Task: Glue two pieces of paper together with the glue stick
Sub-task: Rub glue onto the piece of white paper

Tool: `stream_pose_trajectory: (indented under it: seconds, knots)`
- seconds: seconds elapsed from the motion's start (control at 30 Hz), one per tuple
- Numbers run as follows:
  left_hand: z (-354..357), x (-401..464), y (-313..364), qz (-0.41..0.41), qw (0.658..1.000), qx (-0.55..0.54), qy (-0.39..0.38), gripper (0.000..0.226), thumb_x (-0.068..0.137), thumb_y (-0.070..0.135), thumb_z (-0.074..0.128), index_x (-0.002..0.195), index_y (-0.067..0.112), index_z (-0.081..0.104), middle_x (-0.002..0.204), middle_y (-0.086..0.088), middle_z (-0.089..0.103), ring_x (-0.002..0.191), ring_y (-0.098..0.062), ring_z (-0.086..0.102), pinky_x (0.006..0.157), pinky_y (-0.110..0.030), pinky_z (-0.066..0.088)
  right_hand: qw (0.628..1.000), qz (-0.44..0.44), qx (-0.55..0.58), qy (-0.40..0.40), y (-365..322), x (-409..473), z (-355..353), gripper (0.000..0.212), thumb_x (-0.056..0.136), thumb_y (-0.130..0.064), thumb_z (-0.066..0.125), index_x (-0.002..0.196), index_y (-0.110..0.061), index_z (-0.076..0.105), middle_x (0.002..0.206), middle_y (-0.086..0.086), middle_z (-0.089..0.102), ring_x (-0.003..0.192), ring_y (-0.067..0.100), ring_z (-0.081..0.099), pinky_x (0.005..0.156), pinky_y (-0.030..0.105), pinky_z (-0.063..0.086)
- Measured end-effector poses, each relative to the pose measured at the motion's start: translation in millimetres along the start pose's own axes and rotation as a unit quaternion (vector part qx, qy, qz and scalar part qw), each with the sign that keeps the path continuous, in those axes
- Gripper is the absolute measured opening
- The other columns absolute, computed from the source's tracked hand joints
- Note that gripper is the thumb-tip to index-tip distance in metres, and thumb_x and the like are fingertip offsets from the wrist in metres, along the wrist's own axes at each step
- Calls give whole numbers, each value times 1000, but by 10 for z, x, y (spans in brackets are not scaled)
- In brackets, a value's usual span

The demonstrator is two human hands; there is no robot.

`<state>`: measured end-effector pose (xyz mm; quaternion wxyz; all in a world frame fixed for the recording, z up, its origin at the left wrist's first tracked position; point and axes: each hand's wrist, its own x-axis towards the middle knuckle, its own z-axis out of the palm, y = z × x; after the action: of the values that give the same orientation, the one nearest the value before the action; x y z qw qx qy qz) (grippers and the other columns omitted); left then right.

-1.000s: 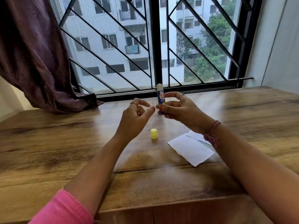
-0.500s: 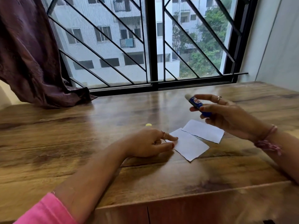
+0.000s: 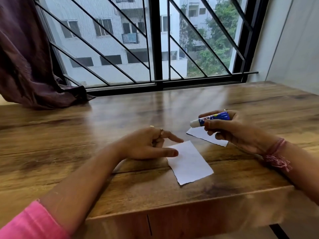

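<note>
Wood-grain table [image 3: 69,128] w/ daylight glare; barred window [image 3: 155,40] behind, purple curtain [image 3: 25,57] at left, pale wall [image 3: 293,40] at right.

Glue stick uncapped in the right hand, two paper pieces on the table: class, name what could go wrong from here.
1. The left hand pins the near paper only at one edge, with thumb and forefinger; rubbing glue across it may drag or crease the free end.
2. The far paper lies partly under the right hand, so the glue stick could smear it by accident.
3. Both papers sit on the bare table; strokes past an edge would glue the wood.
</note>
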<state>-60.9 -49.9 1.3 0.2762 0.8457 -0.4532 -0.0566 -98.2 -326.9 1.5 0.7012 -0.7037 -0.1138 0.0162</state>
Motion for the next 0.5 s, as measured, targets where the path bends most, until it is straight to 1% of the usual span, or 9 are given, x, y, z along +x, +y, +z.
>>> stream_pose_trajectory:
  seconds: [0.1, 0.13, 0.2, 0.27, 0.3, 0.33, 0.4, 0.43, 0.5]
  knots:
    - [34, 17, -1, 0, 1000, 18, -18, 41, 80, 54, 66, 118, 40, 63, 51, 7, 31, 45, -7, 32, 47, -18, 25, 999, -13, -29, -9, 32, 30, 16, 35, 69, -19, 73, 102, -8, 73, 71, 1, 70, 61, 8, 60, 51, 17, 48]
    - [32, 19, -1, -4, 1000, 22, -21, 43, 79, 56, 66, 118, 39, 63, 51, 6, 30, 45, -7, 31, 47, -19, 24, 999, -20, -38, -12, 36, 33, 32, 30, 73, -18, 72, 101, -8, 73, 70, 0, 68, 60, 8, 58, 50, 17, 47]
    - [23, 19, -1, -12, 999, 28, -26, 44, 78, 57, 66, 117, 38, 65, 51, 7, 29, 45, -7, 31, 47, -19, 24, 997, -40, -73, -4, 49, 31, 62, 15, 84, -10, 64, 93, -14, 76, 66, -2, 66, 58, 7, 55, 47, 17, 43]
    - [11, 19, 8, -19, 999, 30, -36, 43, 79, 57, 65, 118, 38, 65, 53, 3, 30, 47, -8, 31, 48, -20, 24, 990, -62, -128, 20, 45, 29, 101, 22, 89, -6, 58, 84, -19, 76, 62, -3, 65, 55, 7, 53, 45, 15, 40]
    - [7, 22, 13, -22, 999, 26, -42, 43, 79, 56, 65, 118, 37, 65, 54, 2, 30, 47, -8, 31, 49, -20, 23, 985, -72, -156, 29, 35, 33, 120, 22, 89, -6, 58, 84, -19, 74, 60, -4, 64, 54, 6, 52, 45, 13, 38]
    - [4, 20, 15, -26, 998, 19, -48, 43, 80, 54, 65, 119, 37, 65, 54, 1, 30, 47, -9, 30, 49, -21, 23, 980, -81, -180, 30, 19, 34, 148, 19, 89, -6, 58, 86, -19, 72, 58, -5, 64, 53, 4, 52, 46, 12, 38]
    - [-3, 19, 21, -29, 998, 9, -58, 42, 81, 52, 65, 120, 37, 64, 53, 1, 31, 47, -10, 31, 50, -23, 24, 972, -98, -215, 21, 4, 43, 188, 13, 89, -5, 60, 93, -10, 71, 56, -8, 65, 50, -1, 54, 47, 8, 39]
    - [-5, 18, 21, -27, 998, 6, -62, 42, 81, 51, 65, 121, 37, 64, 53, 1, 32, 47, -10, 31, 50, -24, 24, 968, -101, -228, 17, 9, 52, 198, 12, 88, -5, 61, 95, -6, 70, 55, -10, 65, 49, -2, 54, 47, 8, 39]
    - [-6, 16, 17, -25, 998, 1, -65, 41, 82, 49, 65, 121, 37, 64, 53, 1, 32, 47, -10, 31, 50, -25, 24, 963, -98, -249, 10, 35, 64, 204, 13, 88, -7, 62, 98, -3, 69, 52, -12, 64, 47, -3, 53, 46, 8, 39]
